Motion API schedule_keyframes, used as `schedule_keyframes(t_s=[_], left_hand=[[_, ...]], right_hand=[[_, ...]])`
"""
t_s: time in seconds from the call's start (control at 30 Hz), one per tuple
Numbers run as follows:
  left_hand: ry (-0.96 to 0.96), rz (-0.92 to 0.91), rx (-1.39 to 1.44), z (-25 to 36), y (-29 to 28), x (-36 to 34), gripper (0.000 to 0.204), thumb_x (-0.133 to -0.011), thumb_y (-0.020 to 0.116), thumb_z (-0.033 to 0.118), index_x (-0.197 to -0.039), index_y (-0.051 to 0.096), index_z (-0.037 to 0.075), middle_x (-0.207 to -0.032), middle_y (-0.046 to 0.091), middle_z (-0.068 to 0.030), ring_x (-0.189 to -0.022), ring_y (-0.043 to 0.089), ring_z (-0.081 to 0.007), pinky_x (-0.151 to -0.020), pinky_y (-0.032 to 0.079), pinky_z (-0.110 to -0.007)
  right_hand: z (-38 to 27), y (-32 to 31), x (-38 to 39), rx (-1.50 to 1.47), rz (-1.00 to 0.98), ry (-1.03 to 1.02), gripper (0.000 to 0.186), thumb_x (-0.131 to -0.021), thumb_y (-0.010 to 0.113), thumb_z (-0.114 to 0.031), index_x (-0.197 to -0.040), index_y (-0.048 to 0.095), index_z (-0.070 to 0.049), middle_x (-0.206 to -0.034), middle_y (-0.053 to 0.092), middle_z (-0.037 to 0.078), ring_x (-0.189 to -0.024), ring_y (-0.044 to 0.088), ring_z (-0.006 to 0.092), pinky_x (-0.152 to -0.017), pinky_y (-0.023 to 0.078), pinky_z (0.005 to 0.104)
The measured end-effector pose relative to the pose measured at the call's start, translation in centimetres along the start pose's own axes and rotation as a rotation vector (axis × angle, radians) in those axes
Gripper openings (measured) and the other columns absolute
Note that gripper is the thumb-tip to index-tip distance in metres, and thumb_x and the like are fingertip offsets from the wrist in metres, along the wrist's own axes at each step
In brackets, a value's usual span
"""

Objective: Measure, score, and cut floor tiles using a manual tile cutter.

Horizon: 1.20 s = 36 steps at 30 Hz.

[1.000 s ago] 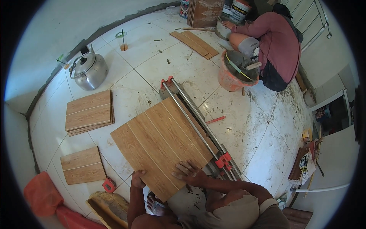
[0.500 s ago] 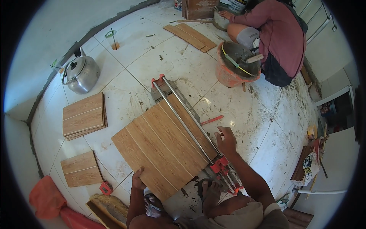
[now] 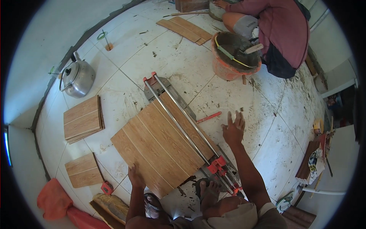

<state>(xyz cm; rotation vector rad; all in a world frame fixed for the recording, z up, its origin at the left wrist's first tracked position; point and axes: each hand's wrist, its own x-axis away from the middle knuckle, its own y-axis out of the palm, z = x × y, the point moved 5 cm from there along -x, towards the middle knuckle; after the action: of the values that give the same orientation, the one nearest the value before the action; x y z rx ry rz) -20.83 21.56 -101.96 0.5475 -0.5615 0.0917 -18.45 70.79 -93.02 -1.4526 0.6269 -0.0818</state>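
Our left hand (image 3: 135, 177) presses flat, grip open, on the near edge of the wood-grain tile (image 3: 160, 143), which lies on the tile cutter (image 3: 187, 126) on the white floor (image 3: 236, 99). Our right hand (image 3: 233, 128) hovers above the floor, fingers spread and holding nothing, just beside a red pencil (image 3: 209, 117).

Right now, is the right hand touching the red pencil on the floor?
Apart. The head view shows the right hand open, with bare white floor between its fingers and the red pencil.
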Motion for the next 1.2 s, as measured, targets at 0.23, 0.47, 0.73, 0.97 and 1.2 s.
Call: schedule_keyframes(t_s=[0.23, 0.47, 0.73, 0.97, 1.2], left_hand=[[0.267, 0.210, -0.306, -0.4, 0.3, -0.7, 0.032, -0.100, 0.060, 0.029, -0.118, 0.059, 0.003, -0.109, 0.064, -0.0043, -0.100, 0.058, -0.0156, -0.090, 0.047, -0.033], [0.249, 0.262, -0.368, -2.0, 6.2, -0.7, 0.022, -0.101, 0.057, 0.026, -0.100, 0.056, 0.004, -0.087, 0.060, -0.0005, -0.071, 0.050, -0.0072, -0.062, 0.043, -0.027], [0.262, 0.139, -1.310, -0.3, 12.7, -3.5, 0.054, -0.095, 0.059, 0.049, -0.072, 0.057, 0.000, -0.056, 0.056, -0.0154, -0.050, 0.055, -0.0287, -0.052, 0.042, -0.043], [0.276, 0.036, -1.451, 0.4, 13.0, -6.2, 0.058, -0.094, 0.061, 0.051, -0.070, 0.059, -0.001, -0.062, 0.062, -0.0162, -0.057, 0.063, -0.0287, -0.056, 0.047, -0.042], [0.103, 0.021, -1.236, 1.0, 13.1, -7.4, 0.055, -0.092, 0.068, 0.048, -0.066, 0.058, 0.000, -0.057, 0.056, -0.0069, -0.048, 0.053, -0.0128, -0.048, 0.044, -0.034]], right_hand=[[-3.6, 4.0, 2.7, -0.884, -0.665, 0.387, 0.038, -0.092, 0.065, -0.036, -0.094, 0.070, 0.002, -0.076, 0.069, 0.016, -0.071, 0.065, 0.0327, -0.070, 0.051, 0.0418], [0.3, 4.2, 2.1, -0.729, -0.349, 0.459, 0.044, -0.088, 0.070, -0.040, -0.077, 0.062, 0.002, -0.071, 0.064, 0.015, -0.068, 0.061, 0.0243, -0.066, 0.048, 0.0398], [6.8, 5.9, -1.5, -0.729, -0.321, 0.515, 0.048, -0.087, 0.076, -0.037, -0.066, 0.056, 0.001, -0.059, 0.052, 0.004, -0.058, 0.043, 0.0122, -0.055, 0.040, 0.0348], [6.1, 7.4, -4.1, -0.767, -0.352, 0.530, 0.046, -0.086, 0.078, -0.036, -0.067, 0.056, 0.000, -0.060, 0.050, 0.001, -0.059, 0.041, 0.0109, -0.055, 0.039, 0.0321], [5.9, 8.0, -4.7, -0.740, -0.362, 0.521, 0.049, -0.083, 0.078, -0.042, -0.069, 0.058, 0.001, -0.062, 0.055, 0.006, -0.060, 0.046, 0.0158, -0.061, 0.044, 0.0353]])
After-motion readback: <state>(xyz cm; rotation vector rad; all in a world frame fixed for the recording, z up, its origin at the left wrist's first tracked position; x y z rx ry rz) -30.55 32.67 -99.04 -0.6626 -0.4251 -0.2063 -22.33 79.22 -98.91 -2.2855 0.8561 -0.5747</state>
